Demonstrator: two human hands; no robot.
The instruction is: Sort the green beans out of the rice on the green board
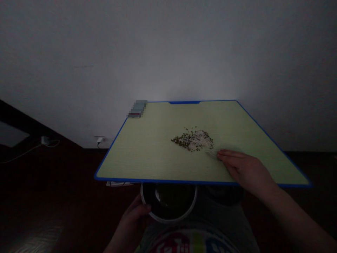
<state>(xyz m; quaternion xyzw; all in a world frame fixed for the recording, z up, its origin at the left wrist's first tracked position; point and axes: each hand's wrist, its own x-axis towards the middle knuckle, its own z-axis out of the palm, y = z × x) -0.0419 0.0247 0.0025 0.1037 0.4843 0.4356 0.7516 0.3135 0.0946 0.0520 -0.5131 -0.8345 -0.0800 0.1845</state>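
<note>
A dark bowl with a pale rim (195, 200) sits below the front edge of the table, and my left hand (137, 212) grips its left side, thumb over the rim. Inside the bowl it is too dark to make out the contents, though a greenish tone shows. On the tabletop lies a mixed pile of small green beans and white grains (195, 140). Just to its right my right hand (243, 168) rests low over the table, fingers together, around a clear, curved piece (211, 154) that looks like thin plastic. Most of that piece is hidden or see-through.
The light green table (147, 158) has a blue edge and stands against a grey wall (168, 52). A blurred-out flat item (137, 109) lies at its far left corner. A plug with a cable (100, 140) is on the wall. Another dark round shape (223, 195) is under the table.
</note>
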